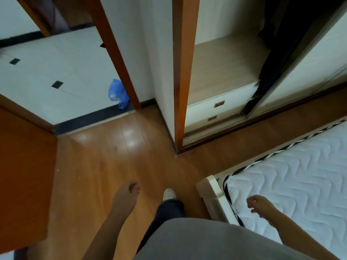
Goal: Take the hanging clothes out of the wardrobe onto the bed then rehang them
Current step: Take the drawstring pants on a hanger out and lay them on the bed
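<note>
The wardrobe (183, 76) stands ahead with its sliding door pushed aside. Dark clothes (276, 53) hang inside on the right, above a wooden shelf and two white drawers (217, 107). The bed (293, 175) with a bare white quilted mattress lies at the right. My left hand (127, 192) hangs over the wooden floor with loosely curled fingers and holds nothing. My right hand (261, 203) hovers over the mattress corner, fingers relaxed and empty. Both hands are well short of the clothes.
An open doorway (62, 72) at the left leads to a white tiled floor with a blue plastic bag (117, 93) by the door frame. An orange-brown door (24, 175) stands at the far left. My shoe (169, 193) is on the wooden floor between door and bed.
</note>
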Tool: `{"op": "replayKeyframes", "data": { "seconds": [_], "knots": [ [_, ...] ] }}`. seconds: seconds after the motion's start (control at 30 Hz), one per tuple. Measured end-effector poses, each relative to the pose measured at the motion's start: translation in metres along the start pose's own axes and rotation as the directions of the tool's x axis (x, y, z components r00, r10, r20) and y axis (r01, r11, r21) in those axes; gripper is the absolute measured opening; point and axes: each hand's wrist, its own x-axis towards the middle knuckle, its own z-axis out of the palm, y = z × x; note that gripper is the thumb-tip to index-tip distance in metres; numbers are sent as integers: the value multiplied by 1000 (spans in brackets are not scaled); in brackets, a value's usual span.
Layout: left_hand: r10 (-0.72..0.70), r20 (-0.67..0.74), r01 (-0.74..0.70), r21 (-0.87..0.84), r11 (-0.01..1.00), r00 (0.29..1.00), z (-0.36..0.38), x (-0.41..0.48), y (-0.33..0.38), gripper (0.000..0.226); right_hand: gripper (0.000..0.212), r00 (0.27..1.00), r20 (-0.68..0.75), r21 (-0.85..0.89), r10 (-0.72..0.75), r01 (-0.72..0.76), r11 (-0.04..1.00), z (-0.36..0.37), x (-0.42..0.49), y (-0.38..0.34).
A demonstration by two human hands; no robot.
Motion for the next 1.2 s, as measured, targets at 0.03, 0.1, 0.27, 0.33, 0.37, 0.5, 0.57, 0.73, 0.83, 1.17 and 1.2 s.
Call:
{"op": "replayKeyframes", "data": {
  "seconds": [0.03,0.1,0.27,0.33,0.37,0.5,0.57,0.73,0.83,1.17,1.2],
  "knots": [
    [43,31,-44,46,998,999,-7,17,17,26,11,1000,-17,36,4,-4,999,-7,4,-15],
    [127,117,-141,114,983,985,-12,44,52,24,15,998,-69,141,-7,16,990,-21,9,-40],
    [310,354,-381,154,911,883,13,78,148,12,15,984,-179,381,21,50,923,-48,9,-59],
    [361,428,-458,146,877,829,32,88,184,15,16,972,-218,493,89,31,870,-58,8,-51],
    [379,452,-482,136,865,808,42,93,200,15,17,965,-226,553,132,16,833,-63,8,-47],
    [434,532,-551,75,831,727,79,105,264,13,18,940,-226,726,255,-12,687,-86,14,-33],
    [457,551,-581,62,812,698,96,113,290,13,16,926,-239,757,291,-10,654,-101,27,-33],
    [485,505,-570,17,822,714,141,149,359,15,16,918,-270,760,292,16,650,-164,93,-68],
    [545,395,-569,-66,820,740,172,172,420,17,18,922,-347,677,171,120,726,-234,148,-116],
    [799,31,-781,-192,594,601,213,205,658,15,16,595,-612,78,-521,701,709,-510,164,-334],
    [824,0,-809,-188,557,567,208,207,676,21,15,541,-616,34,-573,745,666,-529,156,-353]
  ]
}}
